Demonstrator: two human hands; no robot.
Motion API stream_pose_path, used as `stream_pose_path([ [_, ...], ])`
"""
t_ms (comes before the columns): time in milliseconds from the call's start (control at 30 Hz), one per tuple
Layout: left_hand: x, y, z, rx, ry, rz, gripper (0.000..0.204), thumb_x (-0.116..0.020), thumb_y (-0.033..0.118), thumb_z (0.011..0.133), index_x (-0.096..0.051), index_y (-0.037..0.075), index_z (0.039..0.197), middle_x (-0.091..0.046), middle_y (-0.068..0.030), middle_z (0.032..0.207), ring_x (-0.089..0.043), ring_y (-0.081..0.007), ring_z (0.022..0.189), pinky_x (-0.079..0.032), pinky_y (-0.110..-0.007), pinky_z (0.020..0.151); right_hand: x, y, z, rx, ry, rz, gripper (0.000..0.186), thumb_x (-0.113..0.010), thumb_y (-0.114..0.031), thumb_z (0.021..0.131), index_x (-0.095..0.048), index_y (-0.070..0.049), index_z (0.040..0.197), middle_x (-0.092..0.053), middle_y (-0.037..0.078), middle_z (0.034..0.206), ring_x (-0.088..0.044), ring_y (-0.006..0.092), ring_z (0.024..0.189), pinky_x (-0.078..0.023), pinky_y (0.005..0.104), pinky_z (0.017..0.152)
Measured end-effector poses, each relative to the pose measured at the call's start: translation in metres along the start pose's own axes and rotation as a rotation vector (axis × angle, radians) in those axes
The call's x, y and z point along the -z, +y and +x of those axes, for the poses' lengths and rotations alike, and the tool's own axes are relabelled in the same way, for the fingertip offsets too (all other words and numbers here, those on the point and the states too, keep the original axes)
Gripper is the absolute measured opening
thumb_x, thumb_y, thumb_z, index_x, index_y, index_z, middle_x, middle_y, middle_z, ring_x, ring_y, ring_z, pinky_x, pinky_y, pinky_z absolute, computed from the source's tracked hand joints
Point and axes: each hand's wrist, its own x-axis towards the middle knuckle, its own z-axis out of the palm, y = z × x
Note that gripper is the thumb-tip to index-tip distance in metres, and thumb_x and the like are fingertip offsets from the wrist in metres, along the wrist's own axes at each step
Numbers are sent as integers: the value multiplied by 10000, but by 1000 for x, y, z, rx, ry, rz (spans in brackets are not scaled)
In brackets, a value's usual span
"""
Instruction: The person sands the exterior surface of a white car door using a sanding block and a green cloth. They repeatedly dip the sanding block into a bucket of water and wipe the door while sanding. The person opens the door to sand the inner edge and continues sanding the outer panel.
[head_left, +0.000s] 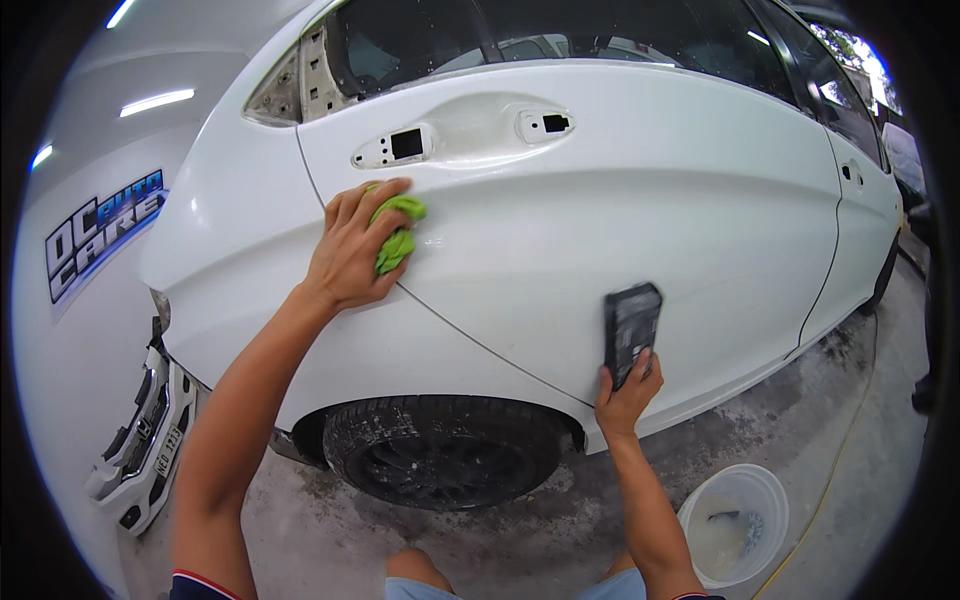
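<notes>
My left hand (352, 243) is closed on a bright green cloth (398, 236), crumpled against the white car's rear door (560, 220), close to the seam with the rear quarter panel (235, 235). Lower and to the right, my right hand (630, 392) grips the near end of a black sanding block (632, 325). The block is held lengthwise at the lower door; whether its face touches the paint is hard to tell. Above my left hand, the door has bare openings where its handle (407, 144) would sit. A faint wet sheen shows beside the cloth.
Below the door is the rear wheel (440, 455). A translucent bucket (735, 525) with cloudy liquid stands at the lower right, beside a yellowish hose or cord (835, 470). A detached bumper (150, 455) leans by the wall at left.
</notes>
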Motion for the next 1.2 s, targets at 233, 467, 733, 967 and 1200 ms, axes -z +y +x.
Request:
stream_pose_path([
  [233, 20, 16, 93, 312, -296, 88, 511, -692, 398, 866, -654, 60, 1248, -675, -187, 1213, -579, -364, 1206, -397, -475, 1067, 16, 110, 51, -444, 199, 41, 756, -672, -282, 971, -310, -5, 1574, -444, 335, 1456, -446, 496, 1302, -364, 541, 1099],
  [467, 56, 48, 92, 352, -337, 81, 466, -692, 350, 875, -659, 57, 1235, -669, -182, 1238, -576, -362, 1216, -413, -486, 1054, 27, 47, 30, -711, 96, 88, 783, -639, -289, 1003, -222, -27, 1611, -420, 321, 1488, -407, 468, 1364, -311, 526, 1150],
  [733, 37, 115, -59, 493, 395, -43, 368, -733, 3, 739, -591, 62, 1073, -492, -200, 1399, -443, -411, 1302, -373, -514, 1084, 113, 130, 16, -758, 4, 236, 746, -676, -255, 998, -279, -53, 1597, -397, 227, 1581, -437, 366, 1417, -329, 418, 1172],
  [967, -58, 229, -87, 990, 445, -1382, 445, -620, 126, 1017, -446, 13, 1411, -584, -95, 1165, -577, -148, 1042, -492, -286, 917, 256, 181, -49, -870, 25, 65, 760, -710, -271, 982, -310, -52, 1590, -389, 199, 1591, -400, 333, 1441, -286, 397, 1197],
  [1200, -74, 236, -71, 1041, 611, -1278, 182, -614, 187, 1038, -546, 20, 1062, -577, -60, 887, -537, -142, 785, -466, -317, 724, 392, 191, -126, -812, -66, -317, 757, -681, -233, 992, -271, -55, 1604, -370, 198, 1592, -411, 345, 1426, -305, 432, 1196],
])
